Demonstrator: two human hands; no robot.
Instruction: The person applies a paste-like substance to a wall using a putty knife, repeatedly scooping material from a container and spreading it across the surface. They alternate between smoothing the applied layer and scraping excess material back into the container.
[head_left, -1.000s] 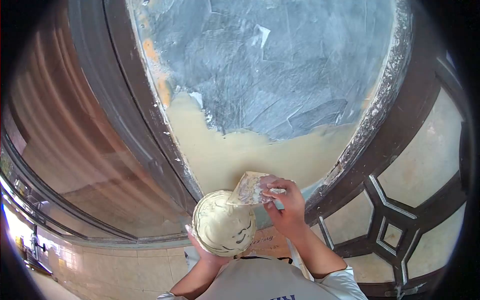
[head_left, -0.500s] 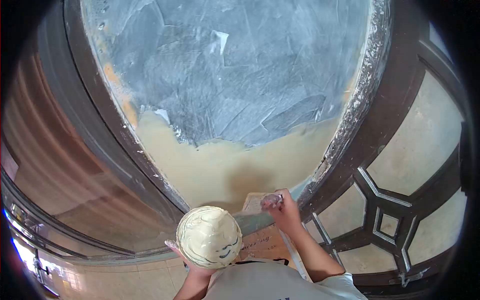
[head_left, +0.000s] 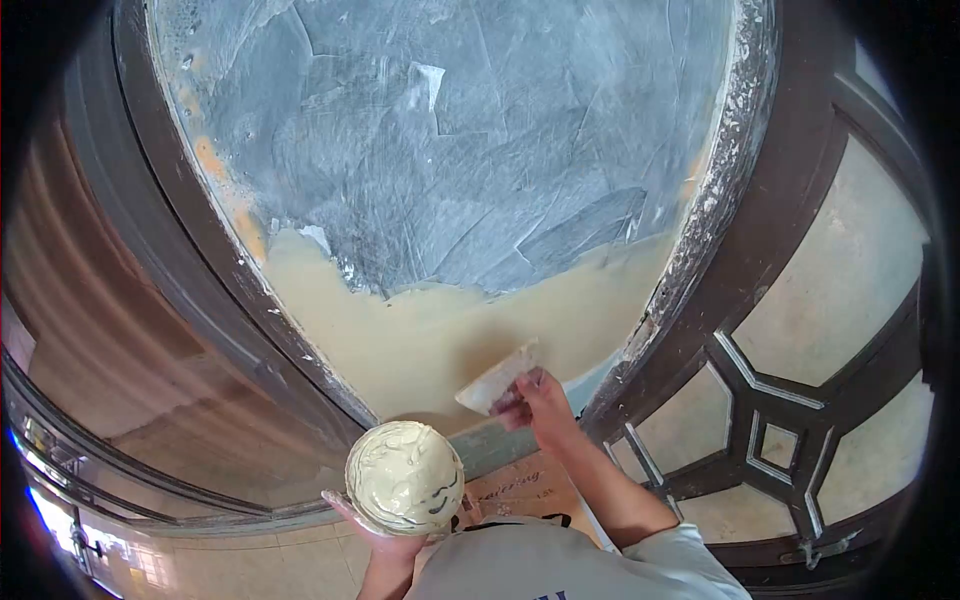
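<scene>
My left hand [head_left: 392, 542] holds a round tub of putty [head_left: 405, 476] from below, its fingertips showing at the left side. Thick cream putty fills the tub to the rim, with a dark curved mark near its right side. In my right hand [head_left: 546, 402] is a putty knife [head_left: 492, 384], gripped by its handle. Its broad blade, smeared with putty, lies slanted in front of the wall's lower part; whether it touches cannot be told. A smooth band of cream putty [head_left: 400, 340] covers the lower wall, below a rough grey-blue surface [head_left: 420, 170].
Dark frames edge the wall; the right one [head_left: 690, 250] is spotted with white. At the right stands a dark panelled door [head_left: 800, 290], at the left a brown glossy panel [head_left: 130, 300]. Printed cardboard [head_left: 520, 484] lies below, beside floor tiles [head_left: 240, 560].
My right hand has moved a little left, and the putty knife has turned so its blade slants up to the right. The tub has shifted slightly left in my left hand.
</scene>
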